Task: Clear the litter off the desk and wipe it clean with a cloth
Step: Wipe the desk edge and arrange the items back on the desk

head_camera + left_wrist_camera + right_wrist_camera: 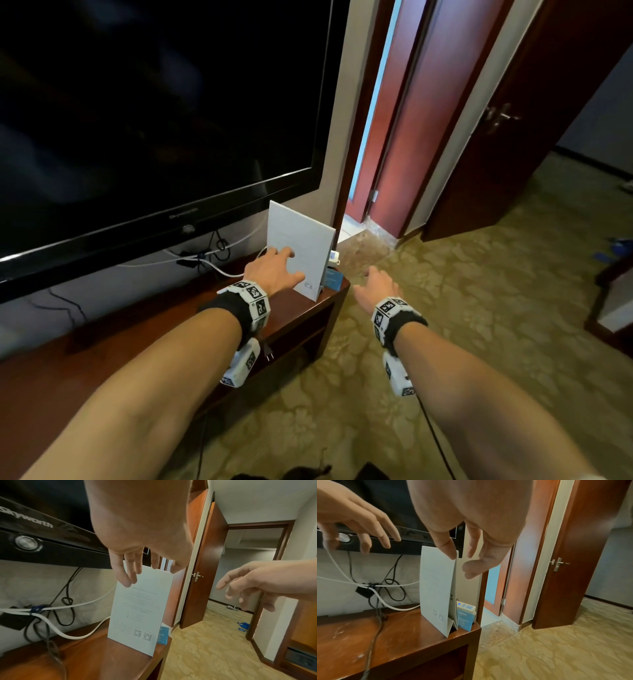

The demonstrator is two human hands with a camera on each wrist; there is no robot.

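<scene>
Dark polished wood forms the desk, with a television on the wall above. At its right end, near the front corner, a white folded card stands upright. Lifting it looks best done by pinching the top fold, keeping clear of the small blue box just behind. The left hand reaches for its face, fingers loosely spread, contact unclear; the right hand hovers beside the desk end, relaxed and empty.

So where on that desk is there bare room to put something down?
The bare desk top between the dark cable and the white folded card is free. The corner is crowded: card, blue box and white cable bunch together there.
</scene>
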